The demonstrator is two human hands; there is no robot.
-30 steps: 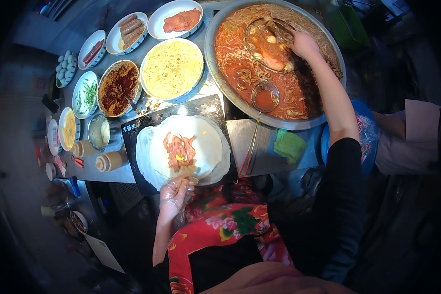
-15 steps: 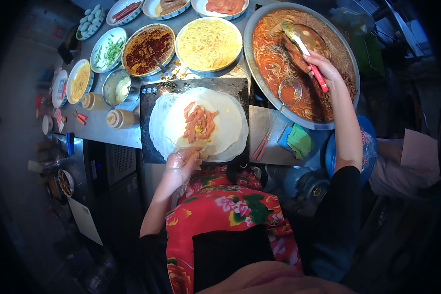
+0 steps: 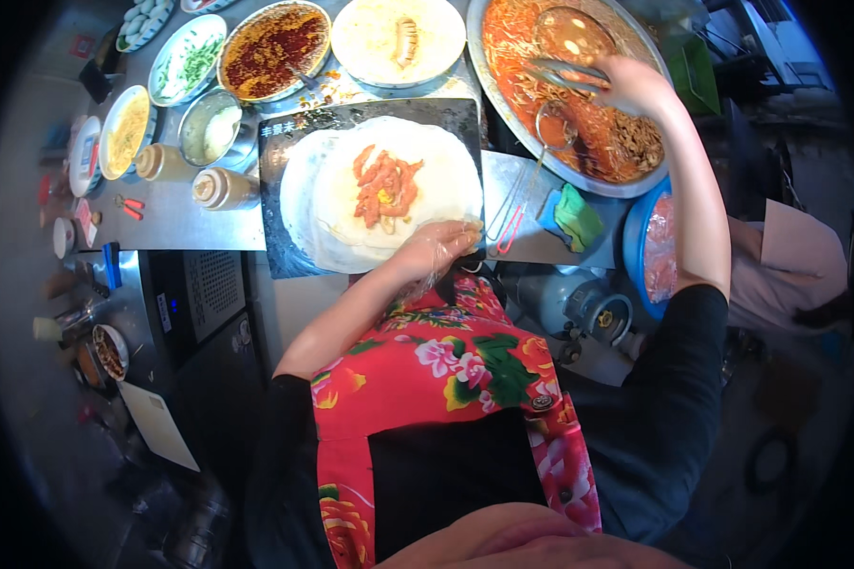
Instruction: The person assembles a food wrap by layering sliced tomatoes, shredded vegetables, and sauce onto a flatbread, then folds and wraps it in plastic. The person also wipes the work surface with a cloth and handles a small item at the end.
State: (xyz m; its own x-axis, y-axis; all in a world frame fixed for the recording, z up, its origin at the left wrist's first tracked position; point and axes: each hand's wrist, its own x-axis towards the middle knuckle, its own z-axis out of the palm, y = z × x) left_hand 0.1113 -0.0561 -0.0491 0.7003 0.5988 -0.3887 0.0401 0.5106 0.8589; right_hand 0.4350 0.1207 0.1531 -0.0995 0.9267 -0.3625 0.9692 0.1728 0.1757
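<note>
bottles flank board (left), counter right bare

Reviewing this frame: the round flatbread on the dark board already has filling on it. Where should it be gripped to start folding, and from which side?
Probably the near rim of the flatbread, from the person's side. It lies flat with the reddish filling heaped at its centre, so only the bare edge is free to pinch. The gloved left hand already rests on that near edge; the right hand is at the large pan.

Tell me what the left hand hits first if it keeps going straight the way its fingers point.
Probably the strips of orange filling: the left hand rests on the near edge of the flatbread, fingers pointing across it.
</note>
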